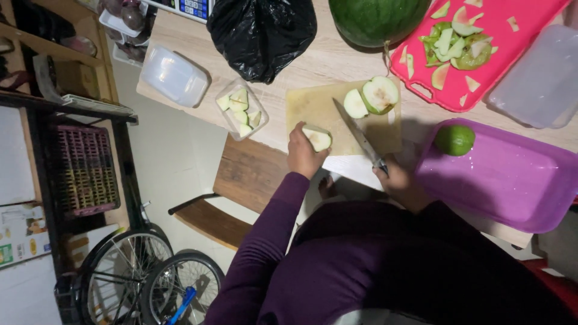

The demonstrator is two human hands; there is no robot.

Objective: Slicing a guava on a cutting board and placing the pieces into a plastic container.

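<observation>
At the far left a pink crate [84,168] sits on a dark shelf rack, with 2 bicycle wheels [150,283] below it on the floor. On the light wooden table [337,60] lies a closed clear lidded box [174,75], and right of it an open clear tub [242,109] holding several pale green fruit wedges. Behind the tub sits a black plastic bag [262,33]. The left hand [303,153], in a purple sleeve, is closed around 1 guava wedge [318,139], cut face up, held at the near left corner of the small wooden cutting board [319,105]. On the board's far side lie 2 more guava pieces [372,97], touching each other. The right hand [400,180] grips the handle of a knife [356,132], its blade lying flat across the board and pointing away toward the cut pieces. Beyond the board is a large watermelon [376,21]. Right of it a pink cutting board [518,54] carries peels and scraps. Nearest the right edge, 1 whole green guava [454,139] rests in a purple tray [512,180], beside a clear container [542,78]
</observation>
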